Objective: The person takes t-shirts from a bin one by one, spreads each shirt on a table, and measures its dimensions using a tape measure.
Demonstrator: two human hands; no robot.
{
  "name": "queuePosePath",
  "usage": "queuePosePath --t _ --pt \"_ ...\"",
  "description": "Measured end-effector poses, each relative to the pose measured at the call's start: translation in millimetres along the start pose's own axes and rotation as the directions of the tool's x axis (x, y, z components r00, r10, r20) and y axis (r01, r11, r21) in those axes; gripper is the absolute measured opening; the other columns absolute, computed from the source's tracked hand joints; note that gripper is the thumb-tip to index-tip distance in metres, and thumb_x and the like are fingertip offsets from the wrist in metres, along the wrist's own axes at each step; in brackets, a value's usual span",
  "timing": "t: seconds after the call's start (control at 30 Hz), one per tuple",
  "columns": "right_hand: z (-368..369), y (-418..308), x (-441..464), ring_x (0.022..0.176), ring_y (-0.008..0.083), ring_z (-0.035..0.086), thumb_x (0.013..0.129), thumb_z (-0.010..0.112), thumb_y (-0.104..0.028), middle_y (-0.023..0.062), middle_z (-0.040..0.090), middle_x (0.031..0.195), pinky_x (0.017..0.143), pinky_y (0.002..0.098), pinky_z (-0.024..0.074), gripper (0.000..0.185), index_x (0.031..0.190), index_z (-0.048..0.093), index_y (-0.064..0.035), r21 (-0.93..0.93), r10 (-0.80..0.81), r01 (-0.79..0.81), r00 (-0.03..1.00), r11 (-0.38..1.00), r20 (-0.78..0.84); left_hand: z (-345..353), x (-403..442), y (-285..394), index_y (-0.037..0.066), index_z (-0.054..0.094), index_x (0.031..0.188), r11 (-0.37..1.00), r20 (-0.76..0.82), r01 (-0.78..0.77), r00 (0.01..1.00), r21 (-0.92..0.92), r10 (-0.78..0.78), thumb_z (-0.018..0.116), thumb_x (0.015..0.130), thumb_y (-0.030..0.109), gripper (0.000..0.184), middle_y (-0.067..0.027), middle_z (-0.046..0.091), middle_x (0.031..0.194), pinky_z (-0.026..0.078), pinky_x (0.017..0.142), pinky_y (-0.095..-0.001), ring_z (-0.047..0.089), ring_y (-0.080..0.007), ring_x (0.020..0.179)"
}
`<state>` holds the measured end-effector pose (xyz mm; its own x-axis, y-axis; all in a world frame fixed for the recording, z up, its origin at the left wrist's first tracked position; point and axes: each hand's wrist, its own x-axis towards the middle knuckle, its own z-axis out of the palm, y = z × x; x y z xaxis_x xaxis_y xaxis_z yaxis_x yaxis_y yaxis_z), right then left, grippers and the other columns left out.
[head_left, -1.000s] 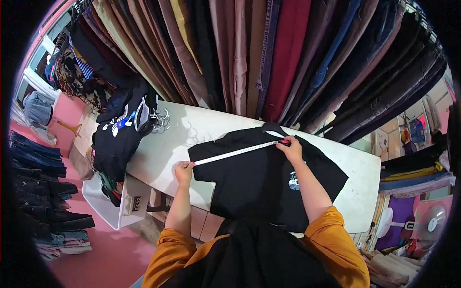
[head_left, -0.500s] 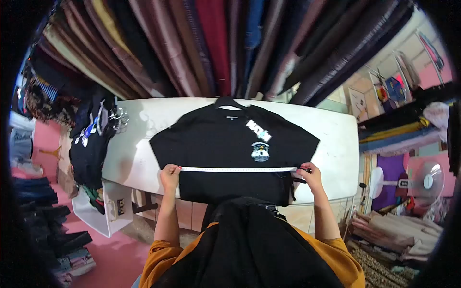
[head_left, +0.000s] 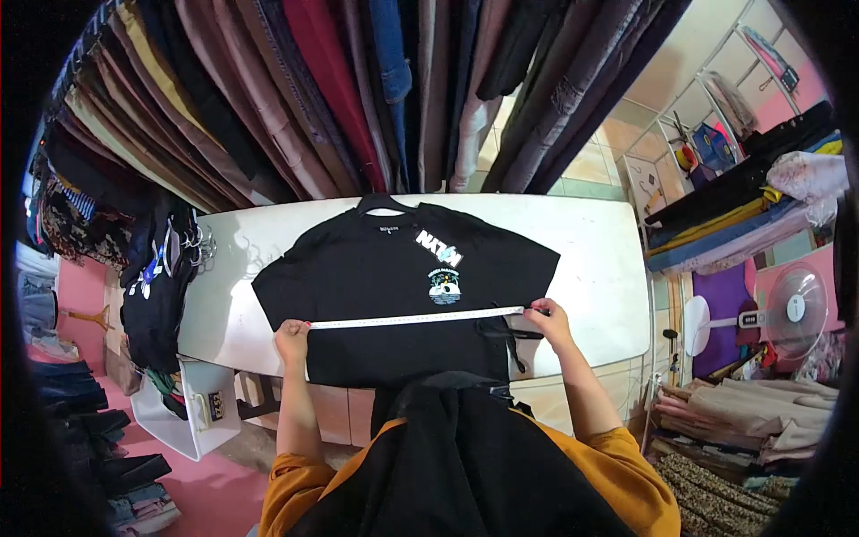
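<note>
A black T-shirt [head_left: 358,277] on a black hanger [head_left: 385,204] lies flat across the white table [head_left: 608,259]. It bears a white tag [head_left: 439,250] near the neck and a small printed design [head_left: 444,287] on the chest. Stretched straight over its chest is a white tape measure [head_left: 412,319]. My left hand [head_left: 292,343] pinches one end at the shirt's left side. At the other side my right hand [head_left: 548,324] grips the opposite end, with a dark piece between the fingers. Black straps [head_left: 512,338] hang beside the right hand.
Trousers [head_left: 295,89] hang in a row beyond the table. Dark garments on hangers [head_left: 157,268] and a white bin [head_left: 210,407] are at the left. A fan [head_left: 795,300] and folded clothes [head_left: 743,421] stand at the right.
The view has shifted, so the shirt and table appear further left. Both hands still hold the tape taut across the shirt, which now slants slightly up to the right.
</note>
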<state>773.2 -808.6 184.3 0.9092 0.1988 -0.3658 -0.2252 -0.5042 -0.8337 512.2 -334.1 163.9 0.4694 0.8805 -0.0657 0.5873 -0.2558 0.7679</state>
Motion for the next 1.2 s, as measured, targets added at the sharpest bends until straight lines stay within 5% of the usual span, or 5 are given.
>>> queuePosePath --t 0.2,0.33,0.9,1.0,1.2 --pt "43 -63 6 0.093 0.0176 0.06 0.074 0.074 -0.029 0.0104 0.065 0.098 0.083 0.0291 0.0456 0.042 0.103 0.064 -0.0014 -0.003 -0.183 0.21 0.858 0.978 0.479 6 -24 18 0.0 0.06 0.098 0.873 0.386 0.225 0.921 -0.432 -0.046 0.074 0.076 0.013 0.029 -0.0071 0.063 0.084 0.048 0.068 -0.0288 0.057 -0.0147 0.072" --pt "101 -103 22 0.091 0.0139 0.058 0.072 0.076 -0.021 0.0055 0.062 0.097 0.082 0.0263 0.0445 0.039 0.104 0.062 -0.0037 0.099 -0.343 0.387 0.638 0.917 0.689 9 -57 26 -0.004 0.048 0.117 0.929 -0.079 -0.291 0.946 0.227 0.315 0.081 0.065 0.022 0.066 -0.0232 0.051 0.107 0.042 0.088 -0.0442 0.05 -0.0398 0.1" --pt "208 -166 141 0.102 0.0363 0.051 0.063 0.074 -0.017 0.0154 0.048 0.109 0.081 0.0457 0.0489 0.052 0.109 0.05 -0.014 -0.591 -0.505 0.667 0.739 0.454 0.446 -71 -82 -51 -0.005 0.062 0.088 0.892 0.013 0.213 0.971 0.4 -0.238 0.069 0.076 0.018 0.028 -0.0285 0.06 0.086 0.047 0.072 -0.0459 0.058 -0.046 0.082" --pt "205 -156 117 0.097 0.0379 0.053 0.067 0.07 -0.013 0.017 0.049 0.107 0.077 0.046 0.0508 0.046 0.108 0.05 -0.0146 -0.529 -0.521 0.7 0.712 0.479 0.47 -95 -52 -52 -0.006 0.053 0.088 0.949 -0.061 0.313 0.947 -0.041 -0.316 0.058 0.085 0.004 0.011 -0.0105 0.053 0.061 0.038 0.035 -0.0309 0.051 -0.0142 0.041" --pt "166 -112 44 0.088 0.039 0.058 0.069 0.066 -0.012 0.0191 0.05 0.103 0.075 0.0443 0.0518 0.05 0.117 0.055 -0.0191 -0.589 -0.451 0.626 0.779 0.511 0.436 -99 56 -17 -0.006 0.059 0.089 0.973 -0.253 0.051 0.968 0.224 0.008 0.063 0.081 0.013 0.021 -0.0226 0.063 0.083 0.045 0.07 -0.0423 0.06 -0.0406 0.08"
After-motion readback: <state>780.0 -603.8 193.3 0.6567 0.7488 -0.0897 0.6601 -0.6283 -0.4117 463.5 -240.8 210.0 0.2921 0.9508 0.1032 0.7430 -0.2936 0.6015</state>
